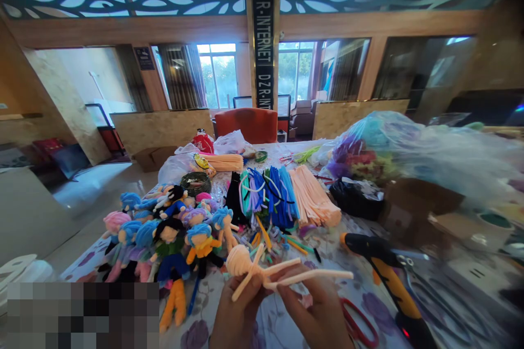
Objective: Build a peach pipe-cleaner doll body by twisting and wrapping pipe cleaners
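A peach pipe-cleaner doll [238, 260] with a round wound head and loose limbs is held up over the table's front. My left hand [240, 308] is closed around its body just below the head. One peach pipe cleaner [327, 273] sticks out to the right from the body, pinched near the doll by my right hand [313, 305]. Left of my hands sit several finished dolls [170, 232] with blue, pink and black hair. Beyond the doll lie bundled blue pipe cleaners [282, 196] and peach pipe cleaners [313, 196].
To the right lie an orange-black glue gun [380, 267] with a red light, grey-handled scissors [438, 294] and red-handled scissors [362, 324]. A black bag [356, 199] and large clear plastic bags [409, 147] stand behind them. An orange chair [246, 124] faces the table.
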`<state>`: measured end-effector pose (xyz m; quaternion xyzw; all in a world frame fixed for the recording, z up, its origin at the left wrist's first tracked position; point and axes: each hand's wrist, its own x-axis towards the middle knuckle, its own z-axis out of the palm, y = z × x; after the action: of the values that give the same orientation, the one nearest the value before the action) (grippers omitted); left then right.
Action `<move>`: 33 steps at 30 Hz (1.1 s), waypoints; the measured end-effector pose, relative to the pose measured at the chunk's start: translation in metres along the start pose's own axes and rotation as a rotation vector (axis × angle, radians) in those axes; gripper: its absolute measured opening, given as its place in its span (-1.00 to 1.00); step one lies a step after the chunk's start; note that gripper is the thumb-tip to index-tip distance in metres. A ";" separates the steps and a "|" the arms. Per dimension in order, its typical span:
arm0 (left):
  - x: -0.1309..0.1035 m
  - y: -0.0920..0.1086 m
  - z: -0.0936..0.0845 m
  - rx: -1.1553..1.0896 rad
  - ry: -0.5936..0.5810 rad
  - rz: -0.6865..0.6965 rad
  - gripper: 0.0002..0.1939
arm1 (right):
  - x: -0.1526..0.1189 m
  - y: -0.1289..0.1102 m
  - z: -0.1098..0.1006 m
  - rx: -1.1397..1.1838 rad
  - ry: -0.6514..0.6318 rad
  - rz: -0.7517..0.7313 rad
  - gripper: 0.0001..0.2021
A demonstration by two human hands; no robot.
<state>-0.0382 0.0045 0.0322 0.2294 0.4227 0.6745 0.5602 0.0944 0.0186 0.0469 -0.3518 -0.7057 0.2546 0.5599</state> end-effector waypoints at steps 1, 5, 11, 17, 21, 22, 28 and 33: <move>0.000 0.000 0.000 0.006 -0.008 -0.002 -0.76 | -0.001 0.001 0.001 0.021 -0.001 -0.016 -0.89; 0.001 -0.001 -0.002 0.081 0.009 0.030 -0.71 | -0.004 0.005 0.004 0.054 -0.011 -0.025 -0.90; 0.004 -0.005 -0.007 0.161 0.057 0.067 -0.71 | -0.001 0.003 0.003 0.077 -0.017 0.103 -0.90; 0.002 -0.008 -0.008 0.162 0.103 0.080 -0.72 | -0.003 0.019 0.008 0.443 -0.003 0.434 -0.82; 0.000 -0.008 -0.009 0.182 0.170 0.091 -0.73 | -0.006 0.028 0.013 0.644 -0.016 0.547 -0.79; 0.000 -0.008 -0.009 0.189 0.184 0.097 -0.73 | -0.007 0.029 0.014 0.670 -0.014 0.565 -0.79; 0.003 -0.006 -0.013 0.187 0.207 0.104 -0.76 | -0.009 0.026 0.018 0.705 0.021 0.622 -0.76; 0.002 -0.005 -0.014 0.167 0.193 0.103 -0.77 | -0.010 0.025 0.022 0.726 0.021 0.665 -0.77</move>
<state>-0.0469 0.0025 0.0201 0.2304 0.5169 0.6839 0.4604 0.0801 0.0271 0.0164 -0.3426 -0.4155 0.6454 0.5418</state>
